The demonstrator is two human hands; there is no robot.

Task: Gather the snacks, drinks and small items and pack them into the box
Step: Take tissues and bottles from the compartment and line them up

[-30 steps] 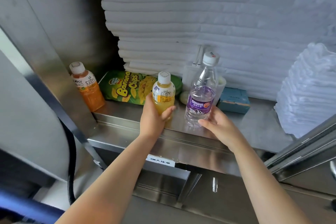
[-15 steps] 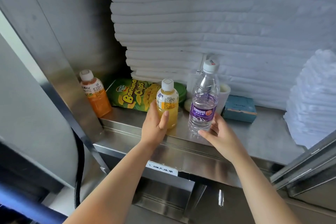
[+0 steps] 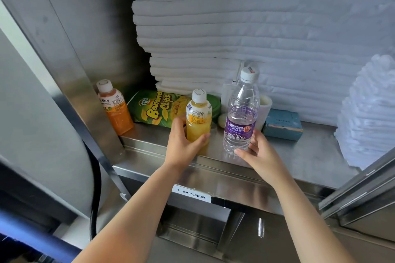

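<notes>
Stainless steel makes up the shelf (image 3: 303,156), and a tall stack of folded white towels (image 3: 256,28) fills the space behind it. Near the shelf's front edge, the left hand (image 3: 181,145) grips a small yellow juice bottle (image 3: 198,117). Its fingers (image 3: 179,120) curl round the bottle's left side and the thumb crosses the lower front, so the bottle sits upright in the curve of the hand. The palm hides the bottle's base.

Just to the right, the right hand (image 3: 260,153) holds a clear water bottle (image 3: 240,117) with a purple label. Its fingers (image 3: 254,134) wrap the right side at the label's lower edge, and the thumb lies across the front near the bottom. This bottle is also upright, and the two bottles stand close together without touching.

Further back on the shelf, an orange juice bottle (image 3: 114,109) stands in the left corner. A green bag of banana chips (image 3: 158,109) lies flat beside it. A small blue box (image 3: 282,124) rests to the right of the water bottle. A pile of white cloths (image 3: 367,113) sits at the far right.
</notes>
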